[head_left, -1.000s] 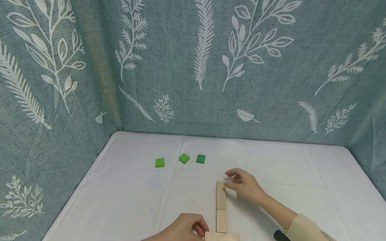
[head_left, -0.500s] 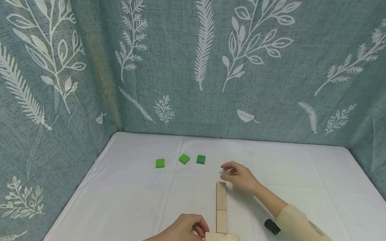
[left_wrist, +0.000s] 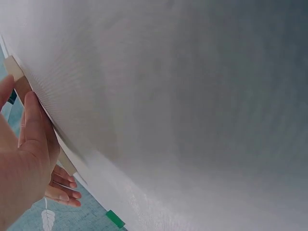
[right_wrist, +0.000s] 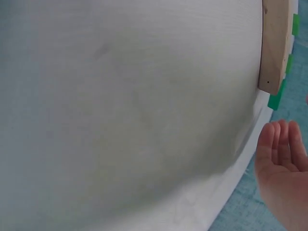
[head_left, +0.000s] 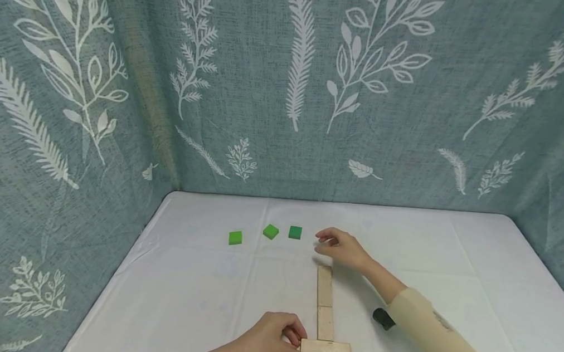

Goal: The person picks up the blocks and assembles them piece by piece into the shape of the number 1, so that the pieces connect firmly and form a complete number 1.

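Note:
Three pale wooden blocks lie on the white tablecloth in an upside-down T. My left hand [head_left: 267, 339] pinches the left end of the crosswise block [head_left: 326, 351] between thumb and fingers. Beyond that block a second block [head_left: 325, 323] and a third block [head_left: 325, 286] run end to end away from me. Just past the far end hovers my right hand [head_left: 343, 248], fingers relaxed and holding nothing. The closest thing to its fingertips is a dark green block [head_left: 295, 232], a short gap to the left. The right wrist view shows the empty right hand [right_wrist: 284, 178] too.
Two lighter green blocks, one turned block [head_left: 271, 231] and one farther left block [head_left: 235, 238], lie left of the dark green one. A black device [head_left: 383, 319] shows beside the right sleeve. A leaf-patterned curtain [head_left: 265, 141] stands behind the table and at its sides.
My right hand has left the far end of the wooden row and moved away and leftward, closer to the green blocks. The left hand and the wooden blocks have stayed in place.

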Available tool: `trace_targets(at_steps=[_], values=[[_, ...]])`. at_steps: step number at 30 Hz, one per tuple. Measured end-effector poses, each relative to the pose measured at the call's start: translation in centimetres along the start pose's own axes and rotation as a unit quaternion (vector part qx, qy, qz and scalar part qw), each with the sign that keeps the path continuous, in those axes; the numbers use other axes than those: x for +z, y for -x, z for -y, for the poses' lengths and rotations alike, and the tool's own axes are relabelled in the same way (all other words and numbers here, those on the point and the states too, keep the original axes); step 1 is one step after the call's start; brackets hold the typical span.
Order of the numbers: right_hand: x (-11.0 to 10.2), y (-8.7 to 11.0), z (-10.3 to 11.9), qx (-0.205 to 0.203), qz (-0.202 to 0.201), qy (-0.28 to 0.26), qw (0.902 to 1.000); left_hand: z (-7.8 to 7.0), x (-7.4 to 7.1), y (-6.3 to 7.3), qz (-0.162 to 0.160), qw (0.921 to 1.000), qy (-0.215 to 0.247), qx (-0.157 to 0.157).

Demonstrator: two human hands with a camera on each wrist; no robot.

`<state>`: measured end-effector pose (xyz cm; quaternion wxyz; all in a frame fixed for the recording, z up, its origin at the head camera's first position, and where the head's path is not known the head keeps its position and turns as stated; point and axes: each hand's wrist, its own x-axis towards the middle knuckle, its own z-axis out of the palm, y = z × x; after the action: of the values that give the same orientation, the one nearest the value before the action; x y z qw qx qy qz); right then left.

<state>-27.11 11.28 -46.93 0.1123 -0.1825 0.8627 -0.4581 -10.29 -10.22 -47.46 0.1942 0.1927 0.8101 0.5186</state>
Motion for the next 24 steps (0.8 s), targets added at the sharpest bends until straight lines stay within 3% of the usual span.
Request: trace_targets(at_steps=[24], values=[[0.9,-4.0,1.2,0.003,0.004,0.035,0.9994,-0.1,0.0,0.0,-0.005,0.9999,0.003,0.011]])
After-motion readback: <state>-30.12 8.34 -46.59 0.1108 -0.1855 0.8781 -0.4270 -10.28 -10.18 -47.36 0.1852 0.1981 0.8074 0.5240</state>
